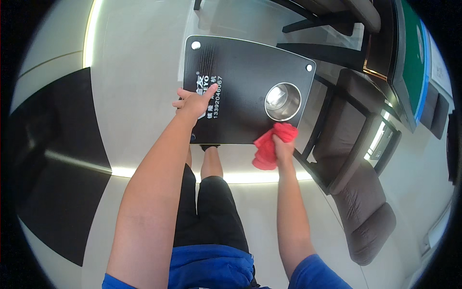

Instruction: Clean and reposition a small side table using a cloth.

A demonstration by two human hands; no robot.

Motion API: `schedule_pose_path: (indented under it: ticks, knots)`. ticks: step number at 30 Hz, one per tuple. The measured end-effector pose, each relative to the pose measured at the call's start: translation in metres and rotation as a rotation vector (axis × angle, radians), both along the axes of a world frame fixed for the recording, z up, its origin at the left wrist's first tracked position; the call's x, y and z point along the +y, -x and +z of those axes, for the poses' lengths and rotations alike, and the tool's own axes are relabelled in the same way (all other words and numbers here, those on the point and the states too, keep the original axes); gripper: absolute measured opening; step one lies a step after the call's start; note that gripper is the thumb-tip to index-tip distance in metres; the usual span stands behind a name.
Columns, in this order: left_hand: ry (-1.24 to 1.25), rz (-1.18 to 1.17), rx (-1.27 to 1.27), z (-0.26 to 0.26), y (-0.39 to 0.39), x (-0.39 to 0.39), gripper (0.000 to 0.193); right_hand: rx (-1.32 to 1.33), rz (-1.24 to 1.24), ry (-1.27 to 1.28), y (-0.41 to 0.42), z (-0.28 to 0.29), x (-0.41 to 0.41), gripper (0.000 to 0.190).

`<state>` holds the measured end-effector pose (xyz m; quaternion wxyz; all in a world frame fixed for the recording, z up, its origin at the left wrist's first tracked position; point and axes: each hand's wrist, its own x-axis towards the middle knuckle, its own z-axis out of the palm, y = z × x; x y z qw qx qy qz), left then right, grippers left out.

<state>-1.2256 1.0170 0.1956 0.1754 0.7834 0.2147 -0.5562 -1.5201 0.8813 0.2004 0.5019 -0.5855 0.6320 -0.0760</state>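
Observation:
A small black table [245, 79] is in front of me, its top bearing white printed writing and silver discs at the corners. Over its left edge lies my left hand [195, 103], fingers spread past the rim and thumb on the top. My right hand [284, 146] grips a bunched red cloth [266, 148] at the near right edge, part of it hanging over. Just beyond the cloth is a round stainless-steel cup [283, 102], which looks recessed into the top. The palm side of my left hand is hidden.
A dark brown padded chair [355, 119] stands close on the right. Behind it is a table with a green surface [413, 65]. Another chair [328, 11] is at the upper right. A glossy black panel [61, 162] lies left, and lit strips [249, 178] cross the pale floor.

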Motion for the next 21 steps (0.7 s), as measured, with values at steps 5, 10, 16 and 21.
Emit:
schedule_pose_path:
  ticks: [5,10,16,21]
  knots:
    - [-0.173,-0.126,-0.061,0.008,0.004,-0.014,0.124,0.111,0.073,-0.078,0.016,0.009,-0.017,0.055]
    - [-0.131,-0.081,-0.013,0.002,-0.004,-0.003,0.123,0.308,0.436,0.03,-0.052,0.035,0.027,0.052]
    - [-0.12,-0.083,0.007,0.013,-0.005,-0.006,0.123,0.399,0.836,0.075,-0.148,0.027,0.093,0.056]
    - [-0.128,-0.109,-0.018,0.008,-0.004,-0.011,0.126,0.709,0.848,-0.118,-0.203,0.037,0.105,0.059]
